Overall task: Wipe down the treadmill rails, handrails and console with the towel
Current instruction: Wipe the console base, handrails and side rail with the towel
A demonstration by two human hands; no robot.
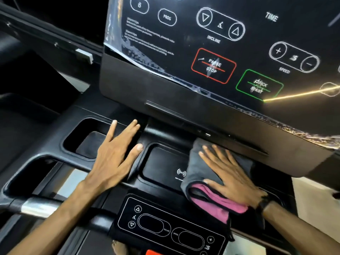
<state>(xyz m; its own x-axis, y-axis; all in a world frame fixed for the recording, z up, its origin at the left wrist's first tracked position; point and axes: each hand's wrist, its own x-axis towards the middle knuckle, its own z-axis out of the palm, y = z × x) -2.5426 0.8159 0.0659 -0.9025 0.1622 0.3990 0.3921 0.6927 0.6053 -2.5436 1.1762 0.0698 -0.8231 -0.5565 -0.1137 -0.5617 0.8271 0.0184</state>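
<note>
Head view: below the console (211, 57), the right hand (233, 173) presses flat, fingers straight, on the grey-and-pink towel (200, 173) beside the charging tray (161, 168); left hand (117, 155) rests spread open, holding nothing, left of that tray.

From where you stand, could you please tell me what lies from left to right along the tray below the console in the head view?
Cup holder recess → left hand → wireless charging pad → towel → right hand.
</note>
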